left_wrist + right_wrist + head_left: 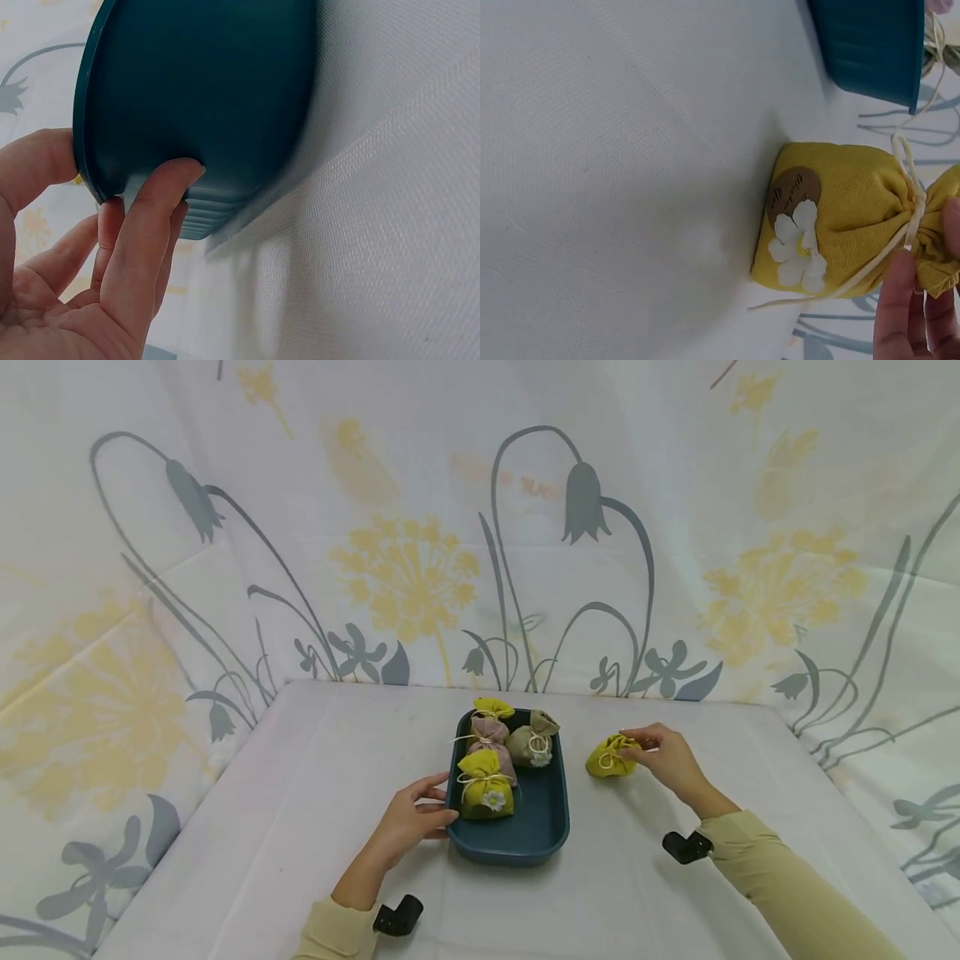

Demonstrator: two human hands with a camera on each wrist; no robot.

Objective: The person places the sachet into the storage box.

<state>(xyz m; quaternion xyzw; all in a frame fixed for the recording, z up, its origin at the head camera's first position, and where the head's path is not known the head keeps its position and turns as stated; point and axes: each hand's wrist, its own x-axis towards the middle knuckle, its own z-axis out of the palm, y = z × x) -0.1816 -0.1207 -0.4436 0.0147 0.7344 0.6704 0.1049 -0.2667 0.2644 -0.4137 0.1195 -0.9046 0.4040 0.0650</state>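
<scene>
My right hand [671,762] pinches the gathered neck of a yellow drawstring pouch [606,762] to the right of the tray. In the right wrist view this pouch [847,210] has a cream string bow, a white fabric flower and a round brown label, and its base is close over the tablecloth. My left hand [408,821] grips the left wall of a dark teal tray [538,814], thumb at the rim and fingers against the outer side [202,90]. Inside the tray sit a yellow pouch with a flower [486,785], a mauve one [491,735], an olive one [531,745] and another yellow one [493,706] behind.
A white cloth [322,743] covers the table under the tray. Behind it hangs a white curtain [450,485] printed with grey and yellow flowers. Each wrist carries a small black camera [399,916].
</scene>
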